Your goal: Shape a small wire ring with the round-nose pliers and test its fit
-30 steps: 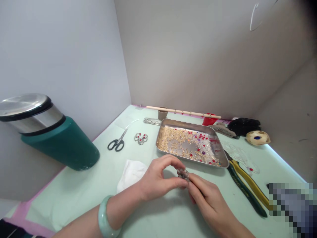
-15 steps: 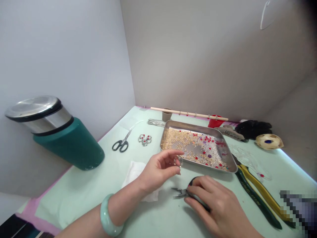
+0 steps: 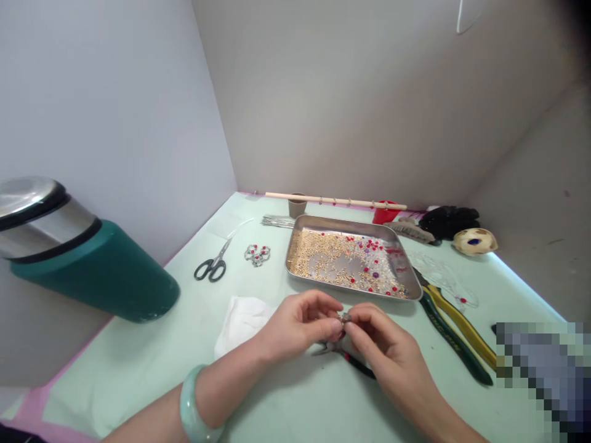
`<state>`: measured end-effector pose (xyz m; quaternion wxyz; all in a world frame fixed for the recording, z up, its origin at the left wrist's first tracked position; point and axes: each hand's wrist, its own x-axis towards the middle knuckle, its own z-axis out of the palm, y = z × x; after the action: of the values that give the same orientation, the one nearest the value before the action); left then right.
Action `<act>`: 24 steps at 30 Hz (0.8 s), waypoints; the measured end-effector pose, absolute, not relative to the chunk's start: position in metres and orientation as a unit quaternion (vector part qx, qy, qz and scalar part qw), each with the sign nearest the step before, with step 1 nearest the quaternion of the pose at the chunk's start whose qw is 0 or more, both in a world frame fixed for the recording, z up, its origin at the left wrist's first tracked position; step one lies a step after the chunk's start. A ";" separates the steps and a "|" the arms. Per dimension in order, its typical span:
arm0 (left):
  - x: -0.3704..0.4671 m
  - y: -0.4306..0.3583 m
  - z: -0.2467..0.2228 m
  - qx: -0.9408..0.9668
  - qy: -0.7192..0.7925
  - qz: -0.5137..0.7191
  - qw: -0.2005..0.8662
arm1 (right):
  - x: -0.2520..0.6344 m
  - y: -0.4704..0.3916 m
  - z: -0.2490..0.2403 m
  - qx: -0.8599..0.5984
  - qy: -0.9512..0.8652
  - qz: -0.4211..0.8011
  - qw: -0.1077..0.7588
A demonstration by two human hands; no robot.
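Note:
Between the fingertips of both hands is a small beaded wire piece (image 3: 344, 318), partly hidden by the fingers. My left hand (image 3: 307, 320), with a pale green bangle (image 3: 192, 400) on its wrist, pinches it from the left. From the right, my right hand (image 3: 385, 341) pinches the same piece with thumb and forefinger. Small pliers (image 3: 359, 365) with dark handles lie on the table just below the hands, partly covered. Behind the hands stands a metal tray (image 3: 353, 287) of gold, clear, red and purple beads.
Scissors (image 3: 211, 269), a red-beaded wire ornament (image 3: 257, 255) and a white cloth (image 3: 242, 323) lie to the left, near a green bottle (image 3: 96, 271). Large yellow-green pliers (image 3: 455, 332) lie right. Behind the tray are a wooden stick (image 3: 360, 202), a brown cup (image 3: 297, 206) and a red cup (image 3: 384, 213).
My right hand has let go of the small pliers, which now lie on the table. It has moved up to the left hand and pinches the beaded piece. The view has shifted slightly.

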<state>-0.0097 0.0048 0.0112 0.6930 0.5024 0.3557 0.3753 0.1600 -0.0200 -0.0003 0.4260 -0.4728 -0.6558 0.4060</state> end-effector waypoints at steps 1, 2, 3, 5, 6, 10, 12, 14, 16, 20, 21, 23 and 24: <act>-0.010 0.005 0.011 0.501 0.366 0.368 0.693 | 0.160 -0.020 -0.001 -0.471 -0.652 0.415 0.425; -0.010 0.005 0.011 0.499 0.376 0.359 0.694 | 0.160 -0.020 -0.001 -0.470 -0.645 0.431 0.422; -0.011 0.005 0.011 0.495 0.382 0.351 0.697 | 0.160 -0.020 -0.001 -0.468 -0.634 0.452 0.418; -0.011 0.005 0.010 0.481 0.378 0.339 0.715 | 0.160 -0.020 -0.002 -0.462 -0.609 0.499 0.408; -0.011 0.005 0.009 0.469 0.370 0.338 0.727 | 0.160 -0.020 -0.002 -0.458 -0.598 0.521 0.400; -0.011 0.006 0.006 0.428 0.359 0.350 0.752 | 0.158 -0.021 -0.007 -0.464 -0.573 0.539 0.406; -0.011 0.007 0.006 0.429 0.371 0.352 0.744 | 0.156 -0.023 -0.009 -0.476 -0.594 0.490 0.425; -0.010 0.007 0.006 0.437 0.384 0.351 0.734 | 0.155 -0.024 -0.011 -0.485 -0.635 0.418 0.432; -0.010 0.006 0.006 0.443 0.397 0.346 0.725 | 0.155 -0.025 -0.012 -0.487 -0.677 0.349 0.427; -0.008 0.005 0.007 0.454 0.416 0.334 0.714 | 0.154 -0.024 -0.012 -0.480 -0.719 0.262 0.429; -0.008 0.005 0.007 0.456 0.417 0.334 0.712 | 0.154 -0.024 -0.012 -0.481 -0.721 0.252 0.431; -0.007 0.005 0.008 0.449 0.405 0.355 0.713 | 0.155 -0.024 -0.012 -0.487 -0.717 0.245 0.435; -0.006 0.005 0.008 0.437 0.391 0.377 0.717 | 0.156 -0.024 -0.012 -0.491 -0.711 0.250 0.437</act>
<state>-0.0065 0.0049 0.0082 0.7173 0.4371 0.3905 0.3767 0.1557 -0.0241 -0.0121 0.4372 -0.4915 -0.7106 0.2499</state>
